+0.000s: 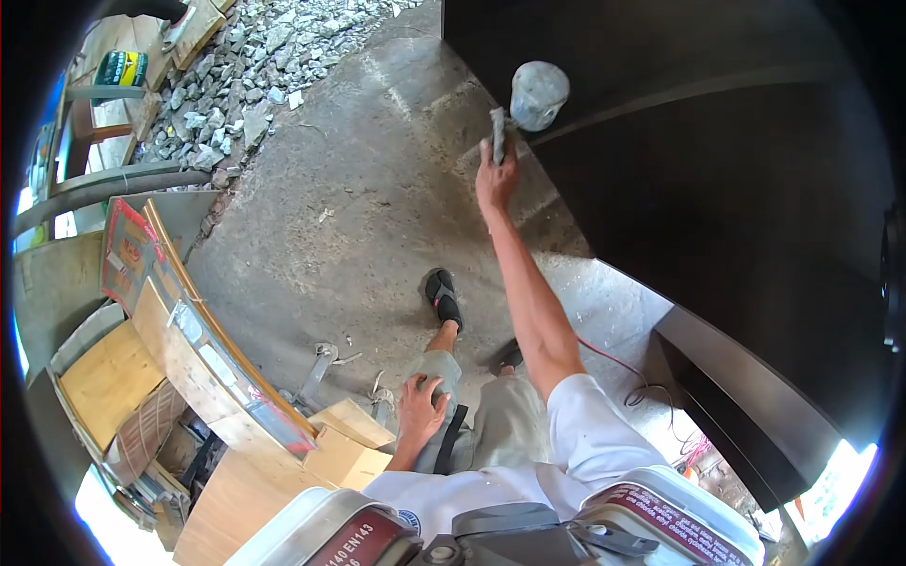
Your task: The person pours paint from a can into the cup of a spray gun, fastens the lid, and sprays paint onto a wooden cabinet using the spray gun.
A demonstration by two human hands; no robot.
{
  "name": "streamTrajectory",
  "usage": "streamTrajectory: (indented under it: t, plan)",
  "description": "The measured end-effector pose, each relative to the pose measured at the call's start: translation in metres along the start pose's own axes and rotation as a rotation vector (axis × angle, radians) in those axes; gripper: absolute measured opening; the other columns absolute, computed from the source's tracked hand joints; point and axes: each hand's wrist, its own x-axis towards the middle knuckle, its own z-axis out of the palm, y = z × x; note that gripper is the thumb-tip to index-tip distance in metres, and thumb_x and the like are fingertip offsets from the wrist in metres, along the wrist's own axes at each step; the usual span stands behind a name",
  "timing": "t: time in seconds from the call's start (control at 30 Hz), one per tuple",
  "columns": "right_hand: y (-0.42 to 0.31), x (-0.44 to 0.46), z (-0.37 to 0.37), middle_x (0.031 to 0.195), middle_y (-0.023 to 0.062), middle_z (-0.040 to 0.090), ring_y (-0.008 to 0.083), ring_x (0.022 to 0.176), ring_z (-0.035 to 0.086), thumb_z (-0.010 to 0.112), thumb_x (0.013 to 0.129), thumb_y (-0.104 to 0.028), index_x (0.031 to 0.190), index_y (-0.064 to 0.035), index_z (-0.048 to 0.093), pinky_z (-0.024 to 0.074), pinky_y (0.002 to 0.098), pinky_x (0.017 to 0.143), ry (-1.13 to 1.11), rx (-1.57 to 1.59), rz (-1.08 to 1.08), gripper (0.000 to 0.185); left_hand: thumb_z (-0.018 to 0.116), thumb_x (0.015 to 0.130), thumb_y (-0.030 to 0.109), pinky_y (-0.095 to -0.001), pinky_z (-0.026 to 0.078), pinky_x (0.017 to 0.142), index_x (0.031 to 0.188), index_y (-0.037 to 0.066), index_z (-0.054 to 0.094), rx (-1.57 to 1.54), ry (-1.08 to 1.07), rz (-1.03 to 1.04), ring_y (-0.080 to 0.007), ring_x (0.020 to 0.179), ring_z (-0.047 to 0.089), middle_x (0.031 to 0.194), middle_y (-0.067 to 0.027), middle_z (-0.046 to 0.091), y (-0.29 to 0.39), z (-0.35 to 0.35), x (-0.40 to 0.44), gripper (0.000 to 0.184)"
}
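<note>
My right hand (497, 179) reaches far forward at the end of a stretched arm. Its fingers are closed around a grey, crumpled piece (498, 137) that looks like a rag or pad. Just beyond, a whitish, stained plastic tub (540, 90) stands on a large dark panel (708, 179), close to its left edge. Whether the grey piece touches the tub or panel, I cannot tell. My left hand (422, 412) is low, over my bent knee, with fingers apart and slightly curled. A dark patch shows between thumb and fingers, too unclear to name.
Grey gravel (274, 57) lies at the upper left beside the concrete floor (330, 189). Leaning boards (203, 363) and a cardboard box (344, 459) crowd the left. A red cord (618, 358) runs along the floor at right. Respirator filters (330, 538) fill the bottom edge.
</note>
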Motion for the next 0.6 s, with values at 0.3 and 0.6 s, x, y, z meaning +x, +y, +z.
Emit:
streamTrajectory:
  t: [0.3, 0.6]
  plan:
    - [0.020, 0.068, -0.002, 0.117, 0.0222, 0.062, 0.0413, 0.106, 0.059, 0.067, 0.089, -0.028, 0.128, -0.0065, 0.054, 0.0470, 0.0468, 0.084, 0.174, -0.189, 0.041, 0.047, 0.071, 0.081, 0.031, -0.0490, 0.046, 0.093, 0.118, 0.023, 0.063, 0.020, -0.008, 0.009, -0.0327, 0.119, 0.046, 0.125, -0.0093, 0.047, -0.006, 0.002, 0.001, 0.039]
    - [0.050, 0.014, -0.034, 0.107, 0.0214, 0.063, 0.0420, 0.098, 0.060, 0.068, 0.088, -0.024, 0.130, -0.0077, 0.054, 0.0471, 0.0470, 0.082, 0.150, -0.139, 0.040, 0.047, 0.071, 0.082, 0.032, -0.0483, 0.045, 0.095, 0.117, 0.020, 0.064, 0.036, -0.058, 0.057, -0.0350, 0.118, 0.047, 0.125, -0.0127, 0.049, -0.015, -0.004, 0.007, 0.037]
